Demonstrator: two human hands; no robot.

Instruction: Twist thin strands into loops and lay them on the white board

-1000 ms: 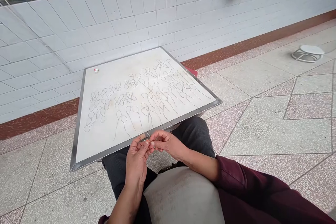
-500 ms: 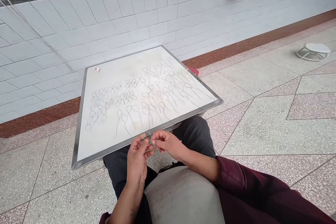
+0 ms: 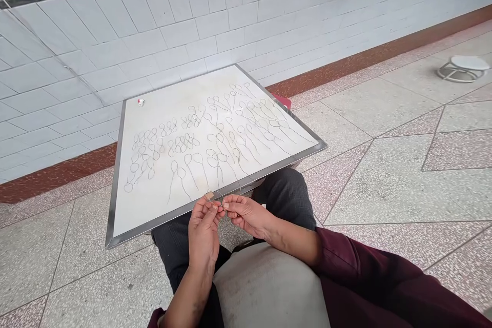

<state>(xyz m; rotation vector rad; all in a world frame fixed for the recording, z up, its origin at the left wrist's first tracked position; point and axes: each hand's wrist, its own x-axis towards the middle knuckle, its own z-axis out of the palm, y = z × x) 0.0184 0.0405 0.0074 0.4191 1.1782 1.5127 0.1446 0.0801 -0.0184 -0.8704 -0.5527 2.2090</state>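
Wire (image 3: 220, 205) is being pinched by the left hand (image 3: 204, 229) and right hand (image 3: 249, 216) beside the worktop (image 3: 148, 210), six o'clock edge; any uneven pull could be kinking it.

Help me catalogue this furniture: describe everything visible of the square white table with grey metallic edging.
The square white table has a flat, smooth-looking top with faint brownish stains and shiny grey edging. Its far edge runs beside the white tiled wall; contact is unclear. Thin dark wire loops, many with tails, lie across it, and a small red-and-white object sits near its far left corner.
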